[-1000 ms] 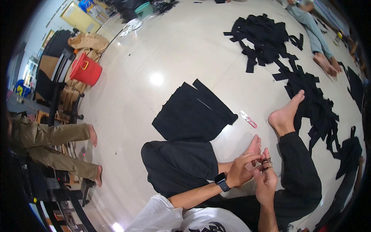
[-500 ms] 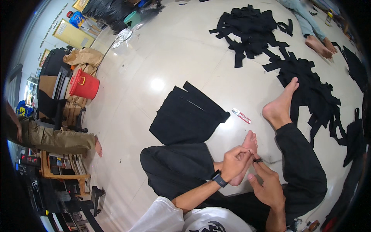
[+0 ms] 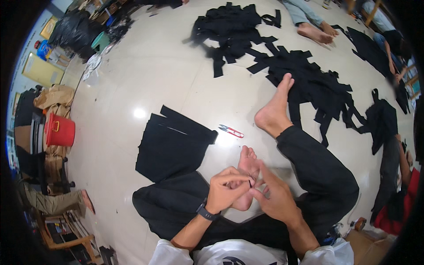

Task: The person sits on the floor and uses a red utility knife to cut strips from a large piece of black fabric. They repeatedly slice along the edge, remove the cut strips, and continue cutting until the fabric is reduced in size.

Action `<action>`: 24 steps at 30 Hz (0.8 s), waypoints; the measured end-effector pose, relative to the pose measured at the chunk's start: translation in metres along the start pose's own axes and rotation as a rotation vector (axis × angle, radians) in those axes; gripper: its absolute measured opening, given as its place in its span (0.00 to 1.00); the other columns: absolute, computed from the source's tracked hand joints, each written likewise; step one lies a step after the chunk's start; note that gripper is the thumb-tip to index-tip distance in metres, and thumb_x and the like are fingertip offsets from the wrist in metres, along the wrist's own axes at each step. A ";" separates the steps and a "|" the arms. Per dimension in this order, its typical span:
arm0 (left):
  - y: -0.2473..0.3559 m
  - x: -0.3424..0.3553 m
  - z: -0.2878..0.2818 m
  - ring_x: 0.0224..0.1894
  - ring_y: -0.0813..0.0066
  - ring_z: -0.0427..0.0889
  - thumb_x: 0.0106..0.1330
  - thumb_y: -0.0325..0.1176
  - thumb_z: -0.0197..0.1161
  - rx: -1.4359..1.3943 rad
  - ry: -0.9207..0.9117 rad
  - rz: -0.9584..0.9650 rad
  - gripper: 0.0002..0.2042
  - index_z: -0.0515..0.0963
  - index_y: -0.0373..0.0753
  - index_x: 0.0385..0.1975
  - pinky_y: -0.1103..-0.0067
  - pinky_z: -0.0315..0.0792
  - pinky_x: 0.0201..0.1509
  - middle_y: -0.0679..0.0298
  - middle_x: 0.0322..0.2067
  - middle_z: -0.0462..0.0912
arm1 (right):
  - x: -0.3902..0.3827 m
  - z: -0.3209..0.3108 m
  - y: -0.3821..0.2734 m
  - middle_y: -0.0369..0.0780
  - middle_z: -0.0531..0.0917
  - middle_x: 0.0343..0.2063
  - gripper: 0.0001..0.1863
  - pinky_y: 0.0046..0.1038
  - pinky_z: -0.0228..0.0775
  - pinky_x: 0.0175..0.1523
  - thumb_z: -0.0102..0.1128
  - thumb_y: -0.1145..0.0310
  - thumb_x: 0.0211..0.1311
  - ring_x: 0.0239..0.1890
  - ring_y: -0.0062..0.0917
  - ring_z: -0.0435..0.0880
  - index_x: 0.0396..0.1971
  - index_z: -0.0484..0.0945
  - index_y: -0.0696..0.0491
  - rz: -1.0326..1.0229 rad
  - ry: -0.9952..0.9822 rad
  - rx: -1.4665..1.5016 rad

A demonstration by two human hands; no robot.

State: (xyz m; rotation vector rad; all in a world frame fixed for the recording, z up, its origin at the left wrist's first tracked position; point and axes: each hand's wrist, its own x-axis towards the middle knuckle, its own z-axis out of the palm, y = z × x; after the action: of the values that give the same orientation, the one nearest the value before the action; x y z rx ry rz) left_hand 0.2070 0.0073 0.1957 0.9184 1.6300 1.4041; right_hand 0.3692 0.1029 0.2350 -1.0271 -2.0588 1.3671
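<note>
In front of my crossed legs my two hands meet over my bare foot [image 3: 248,161]. My left hand [image 3: 226,187], with a dark watch at its wrist, is closed in a pinch on a small dark strip [image 3: 251,183]. The thumb of my right hand [image 3: 277,198] presses at the same strip, with its index finger stretched up and slightly blurred. What exactly the strip is, I cannot make out. Beyond my foot lie red-handled thread snips [image 3: 232,131]. A stack of black fabric panels [image 3: 172,141] rests by my left knee.
Black cut fabric pieces [image 3: 304,75] spread in a heap across the floor ahead, touching my other foot [image 3: 274,106]. Another person's bare feet [image 3: 316,33] are at the far right. A red bucket [image 3: 60,130] stands left, near a person's leg [image 3: 55,201]. A red-clothed person [image 3: 406,207] sits right.
The view has turned to the right, so everything sits farther left. My hands stay together over the foot; the right index finger has lifted away from the strip.
</note>
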 end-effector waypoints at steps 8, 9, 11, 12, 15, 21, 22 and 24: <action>0.001 0.014 -0.052 0.39 0.78 0.81 0.54 0.18 0.74 0.193 -0.128 0.111 0.22 0.88 0.36 0.51 0.81 0.77 0.46 0.60 0.45 0.85 | -0.006 -0.151 0.029 0.40 0.89 0.34 0.12 0.24 0.77 0.33 0.54 0.73 0.75 0.28 0.20 0.86 0.40 0.87 0.61 0.152 0.294 0.003; -0.002 0.015 -0.066 0.41 0.76 0.83 0.52 0.18 0.73 0.251 -0.112 0.113 0.22 0.87 0.35 0.50 0.80 0.78 0.47 0.57 0.47 0.84 | -0.020 -0.197 0.034 0.37 0.87 0.32 0.10 0.21 0.74 0.33 0.57 0.72 0.76 0.27 0.19 0.82 0.42 0.86 0.60 0.155 0.538 0.032; -0.012 0.021 -0.090 0.46 0.74 0.82 0.52 0.19 0.73 0.230 -0.082 0.101 0.24 0.84 0.35 0.53 0.78 0.78 0.49 0.57 0.54 0.81 | -0.072 -0.291 0.053 0.35 0.84 0.32 0.09 0.20 0.71 0.33 0.61 0.69 0.77 0.26 0.17 0.78 0.47 0.83 0.58 0.013 0.723 0.403; -0.019 0.026 -0.102 0.46 0.76 0.81 0.52 0.18 0.72 0.229 -0.094 0.078 0.25 0.83 0.34 0.54 0.78 0.77 0.51 0.59 0.57 0.80 | -0.110 -0.329 0.069 0.32 0.82 0.33 0.11 0.19 0.67 0.32 0.62 0.67 0.77 0.26 0.15 0.75 0.51 0.79 0.56 0.021 0.788 0.445; -0.047 0.042 -0.126 0.39 0.81 0.76 0.57 0.18 0.73 0.129 -0.095 0.025 0.28 0.79 0.34 0.61 0.81 0.73 0.50 0.62 0.59 0.78 | -0.222 -0.397 0.144 0.28 0.81 0.37 0.15 0.19 0.68 0.32 0.65 0.64 0.74 0.26 0.12 0.75 0.55 0.76 0.51 0.056 1.066 0.600; -0.116 0.075 -0.131 0.37 0.79 0.76 0.59 0.23 0.75 0.502 -0.003 -0.071 0.30 0.77 0.33 0.65 0.81 0.75 0.40 0.60 0.60 0.76 | -0.357 -0.358 0.253 0.39 0.83 0.31 0.22 0.33 0.74 0.33 0.49 0.45 0.80 0.29 0.30 0.84 0.45 0.76 0.51 0.853 1.296 0.535; -0.126 0.084 -0.129 0.37 0.77 0.76 0.60 0.24 0.76 0.623 0.026 -0.042 0.31 0.76 0.33 0.66 0.80 0.75 0.39 0.59 0.61 0.76 | -0.370 -0.345 0.257 0.39 0.83 0.31 0.24 0.34 0.74 0.33 0.48 0.43 0.80 0.31 0.31 0.85 0.45 0.76 0.51 0.878 1.417 0.583; -0.146 0.101 -0.123 0.36 0.74 0.78 0.60 0.26 0.76 0.670 0.081 0.104 0.32 0.75 0.33 0.67 0.80 0.75 0.39 0.56 0.63 0.75 | -0.391 -0.327 0.263 0.40 0.83 0.32 0.27 0.35 0.72 0.34 0.46 0.39 0.79 0.35 0.32 0.85 0.46 0.77 0.51 0.887 1.644 0.620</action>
State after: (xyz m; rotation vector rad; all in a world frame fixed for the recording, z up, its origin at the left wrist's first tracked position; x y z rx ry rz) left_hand 0.0474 0.0266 0.0516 1.3435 2.1944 0.9641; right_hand 0.9306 0.0417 0.1352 -1.8220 0.0396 0.7033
